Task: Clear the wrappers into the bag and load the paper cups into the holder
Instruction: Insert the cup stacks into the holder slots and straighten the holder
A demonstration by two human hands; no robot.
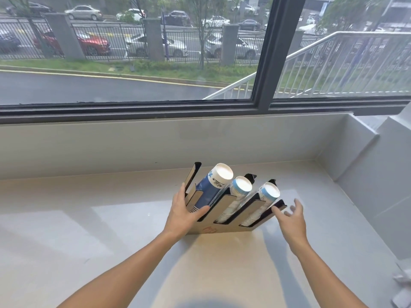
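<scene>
A tan and black cup holder (224, 205) stands tilted on the pale counter, leaning back. Three stacks of paper cups fill its slots: a dark blue stack (213, 185) on the left, a light blue and white stack (239, 194) in the middle, and another light blue one (265, 196) on the right. My left hand (184, 213) grips the holder's lower left corner, thumb across its front. My right hand (291, 216) hovers with fingers spread just beside the holder's right edge, its thumb near or touching that edge.
The counter (111, 230) runs under a wide window, with a raised ledge (155, 141) behind and a wall at the right. Crumpled clear wrappers (402, 283) lie at the far right edge of the counter.
</scene>
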